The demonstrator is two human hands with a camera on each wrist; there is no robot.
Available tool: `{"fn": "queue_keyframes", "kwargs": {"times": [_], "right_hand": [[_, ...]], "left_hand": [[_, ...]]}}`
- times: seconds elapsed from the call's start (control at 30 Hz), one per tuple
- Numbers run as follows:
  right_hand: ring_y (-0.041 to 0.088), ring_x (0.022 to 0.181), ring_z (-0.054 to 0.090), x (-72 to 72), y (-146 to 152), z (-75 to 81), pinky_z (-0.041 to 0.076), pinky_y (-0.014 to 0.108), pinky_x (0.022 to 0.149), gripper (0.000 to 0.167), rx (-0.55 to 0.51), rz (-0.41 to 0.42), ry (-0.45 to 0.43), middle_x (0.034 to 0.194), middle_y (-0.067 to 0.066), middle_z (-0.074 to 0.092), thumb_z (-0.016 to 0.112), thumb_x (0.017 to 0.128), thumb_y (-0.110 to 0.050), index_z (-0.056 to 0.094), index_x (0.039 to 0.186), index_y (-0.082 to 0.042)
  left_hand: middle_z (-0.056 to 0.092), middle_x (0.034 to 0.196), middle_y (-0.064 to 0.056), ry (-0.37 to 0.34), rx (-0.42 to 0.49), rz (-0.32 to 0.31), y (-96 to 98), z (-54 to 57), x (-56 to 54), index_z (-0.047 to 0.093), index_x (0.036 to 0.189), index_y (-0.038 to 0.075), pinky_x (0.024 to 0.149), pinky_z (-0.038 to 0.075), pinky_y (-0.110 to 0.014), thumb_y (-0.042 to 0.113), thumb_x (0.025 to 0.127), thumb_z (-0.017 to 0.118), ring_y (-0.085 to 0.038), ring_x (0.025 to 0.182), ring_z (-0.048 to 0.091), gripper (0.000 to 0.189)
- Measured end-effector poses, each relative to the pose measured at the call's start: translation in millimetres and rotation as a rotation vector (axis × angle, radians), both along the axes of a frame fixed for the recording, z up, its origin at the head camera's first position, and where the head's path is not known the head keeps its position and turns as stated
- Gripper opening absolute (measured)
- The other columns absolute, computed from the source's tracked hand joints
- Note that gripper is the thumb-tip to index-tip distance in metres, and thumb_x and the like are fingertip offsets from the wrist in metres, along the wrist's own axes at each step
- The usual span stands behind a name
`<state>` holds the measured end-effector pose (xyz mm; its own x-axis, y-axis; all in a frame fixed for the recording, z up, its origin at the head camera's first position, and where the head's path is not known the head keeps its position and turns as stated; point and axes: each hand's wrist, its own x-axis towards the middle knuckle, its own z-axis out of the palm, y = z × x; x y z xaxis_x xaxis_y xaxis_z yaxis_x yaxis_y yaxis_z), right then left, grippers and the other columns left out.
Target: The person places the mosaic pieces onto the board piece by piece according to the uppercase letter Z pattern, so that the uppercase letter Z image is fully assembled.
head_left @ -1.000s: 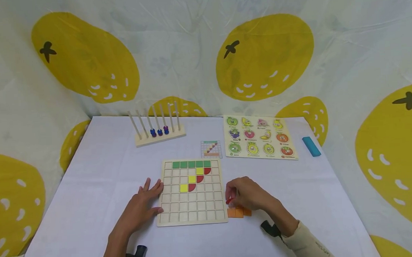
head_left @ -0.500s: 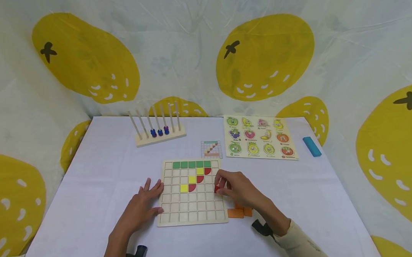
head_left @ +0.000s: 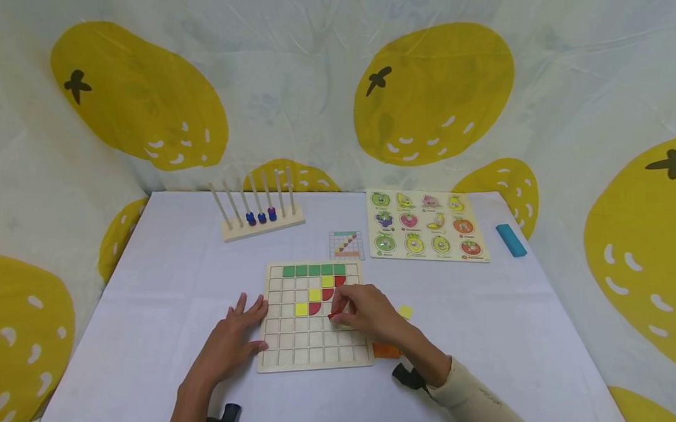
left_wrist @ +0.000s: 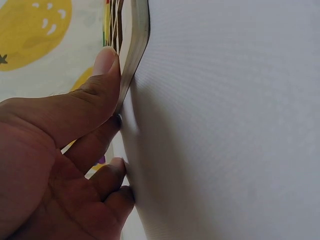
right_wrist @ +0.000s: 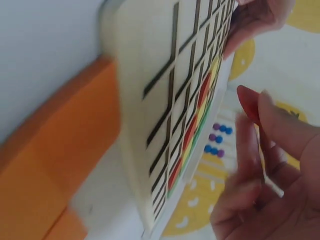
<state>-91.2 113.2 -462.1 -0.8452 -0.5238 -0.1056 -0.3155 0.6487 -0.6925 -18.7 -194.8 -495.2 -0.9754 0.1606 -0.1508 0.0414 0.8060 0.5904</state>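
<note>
A wooden grid board (head_left: 316, 340) lies flat on the white table. Its far row carries green square tiles (head_left: 315, 270); below them yellow square tiles (head_left: 315, 294) and red quarter-circle tiles (head_left: 315, 308) step down diagonally. My left hand (head_left: 222, 345) rests at the board's left side, fingers spread, and its thumb (left_wrist: 104, 62) touches the board's edge. Over the middle-right cells, my right hand (head_left: 373, 313) pinches a red tile (right_wrist: 250, 103) between thumb and finger, apart from the board in the right wrist view. The hand hides some cells beneath it.
Orange tiles (head_left: 385, 351) lie beside the board's right edge, partly under the right forearm, and a yellow tile (head_left: 405, 312) sits farther back. Behind the board are a pattern card (head_left: 346, 244), a peg stand with beads (head_left: 263, 225), a fruit puzzle (head_left: 427, 227) and a teal block (head_left: 511, 240).
My right hand has carried the red tile leftward from beside the orange tiles to over the board. This uncovers a yellow tile on the table. The left hand stays in place.
</note>
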Motion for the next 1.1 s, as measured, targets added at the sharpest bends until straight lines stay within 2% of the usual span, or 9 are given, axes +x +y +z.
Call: {"fn": "queue_keyframes", "kwargs": {"times": [0.17, 0.4, 0.57, 0.8, 1.1], "right_hand": [[0.013, 0.085, 0.061, -0.7, -20, -2.3, 0.047, 0.027, 0.078, 0.021, 0.034, -0.031, 0.041, 0.077, -0.015, 0.062, 0.092, 0.085, -0.025, 0.071, 0.084, -0.026], [0.004, 0.071, 0.057, -1.9, -48, -7.8, 0.046, 0.024, 0.066, 0.02, 0.094, -0.009, 0.026, 0.069, -0.016, 0.062, 0.089, 0.086, -0.02, 0.071, 0.081, -0.027], [0.005, 0.067, 0.055, -0.5, -65, -10.1, 0.044, 0.023, 0.059, 0.021, 0.126, 0.004, 0.002, 0.065, -0.012, 0.059, 0.086, 0.088, -0.021, 0.069, 0.077, -0.025], [0.009, 0.069, 0.055, -0.1, -77, -12.1, 0.043, 0.023, 0.058, 0.026, 0.182, -0.008, 0.004, 0.068, -0.01, 0.058, 0.085, 0.09, -0.02, 0.065, 0.074, -0.021], [0.008, 0.07, 0.054, -3.0, -83, -14.3, 0.042, 0.024, 0.056, 0.028, 0.235, 0.016, 0.069, 0.068, -0.011, 0.058, 0.089, 0.087, -0.022, 0.065, 0.072, -0.022]], "left_hand": [[0.04, 0.168, -0.005, -0.004, 0.007, 0.004, -1.3, -0.8, 0.7, 0.05, 0.158, 0.012, 0.127, 0.024, -0.069, 0.016, 0.079, 0.092, -0.044, 0.164, 0.019, 0.09], [0.041, 0.168, -0.004, 0.002, 0.01, 0.008, -2.4, -0.6, 0.8, 0.051, 0.158, 0.013, 0.126, 0.024, -0.069, 0.017, 0.078, 0.092, -0.044, 0.163, 0.019, 0.09], [0.04, 0.168, -0.004, -0.012, 0.025, 0.009, -2.3, -2.1, 0.4, 0.05, 0.158, 0.014, 0.127, 0.023, -0.07, 0.017, 0.079, 0.092, -0.044, 0.164, 0.018, 0.089], [0.04, 0.169, -0.004, -0.018, 0.026, 0.001, -2.5, -2.8, 0.7, 0.05, 0.158, 0.014, 0.126, 0.024, -0.071, 0.018, 0.08, 0.091, -0.044, 0.164, 0.018, 0.088], [0.041, 0.167, -0.005, 0.006, 0.028, -0.008, -3.5, 0.1, 0.7, 0.05, 0.158, 0.012, 0.126, 0.025, -0.071, 0.017, 0.079, 0.091, -0.044, 0.163, 0.019, 0.088]]}}
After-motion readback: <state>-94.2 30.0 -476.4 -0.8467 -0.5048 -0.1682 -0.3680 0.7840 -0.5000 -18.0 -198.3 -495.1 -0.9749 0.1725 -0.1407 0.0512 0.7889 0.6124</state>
